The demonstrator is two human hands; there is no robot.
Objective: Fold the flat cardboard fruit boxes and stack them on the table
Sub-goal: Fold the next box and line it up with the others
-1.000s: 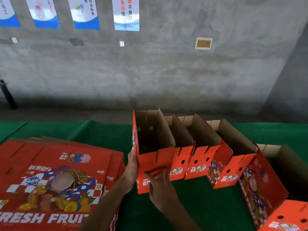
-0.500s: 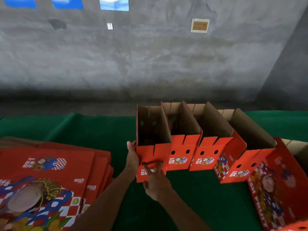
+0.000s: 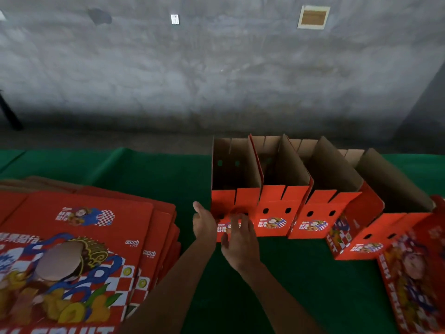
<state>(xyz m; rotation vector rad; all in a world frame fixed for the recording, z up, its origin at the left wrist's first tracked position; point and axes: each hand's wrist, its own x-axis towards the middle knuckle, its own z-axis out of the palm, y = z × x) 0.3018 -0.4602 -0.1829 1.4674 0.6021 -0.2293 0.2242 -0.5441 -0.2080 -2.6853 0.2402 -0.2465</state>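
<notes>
Several folded red fruit boxes stand in a row on the green table, open tops showing brown insides. The leftmost folded box stands upright against the second box. My left hand is at that leftmost box's near left corner, fingers relaxed, and I cannot tell whether it touches. My right hand hovers in front of its printed front panel with fingers spread, holding nothing. A stack of flat red boxes lies at the left.
More folded boxes continue to the right, the last one tipped toward me at the right edge. A grey concrete wall rises beyond the table's far edge. Bare green cloth lies between the flat stack and the row.
Both hands have let go of the leftmost box, which now stands straight against the row. The fingers have opened and drawn slightly back. The camera view has tilted down.
</notes>
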